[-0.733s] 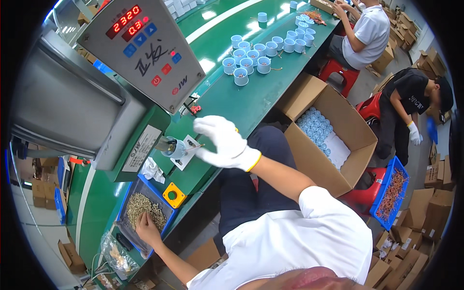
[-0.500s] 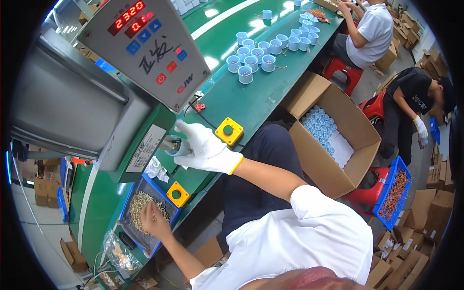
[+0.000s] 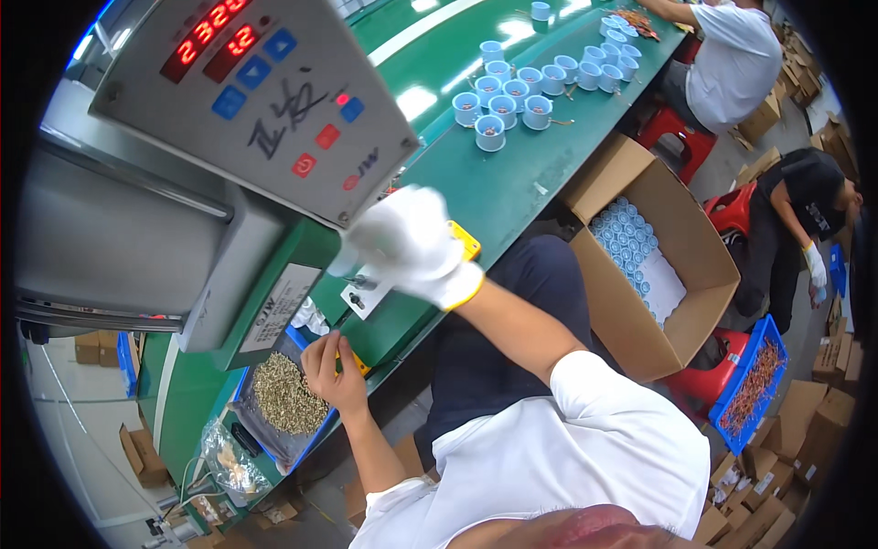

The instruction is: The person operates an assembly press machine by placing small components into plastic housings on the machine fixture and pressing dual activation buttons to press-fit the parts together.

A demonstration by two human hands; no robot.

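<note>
My right hand (image 3: 407, 242), in a white glove with a yellow cuff, is raised beside the grey and green press (image 3: 265, 293) and smeared by motion. Its fingers look closed around a light blue cup (image 3: 343, 262), of which only a pale blurred patch shows. Below the glove a metal plate with a pin (image 3: 363, 295) is visible. My bare left hand (image 3: 337, 373) is closed, fingers bent together, over a yellow button box (image 3: 355, 357). Whatever its fingertips hold is hidden. Next to it lies a blue-rimmed tray (image 3: 274, 446) with a pile of small brass-coloured parts (image 3: 288, 393).
Several light blue cups (image 3: 490, 134) with wires stand on the green table (image 3: 439, 192). An open carton (image 3: 690, 274) of similar cups stands to the right. Beyond it is a blue tray of orange wires (image 3: 752, 389). Two people sit at the right. A control panel (image 3: 265, 101) hangs close overhead.
My right hand has moved up and right from the press, uncovering the plate and pin. My left hand has left the brass-coloured parts and moved up to the button box. The panel's lit digits differ.
</note>
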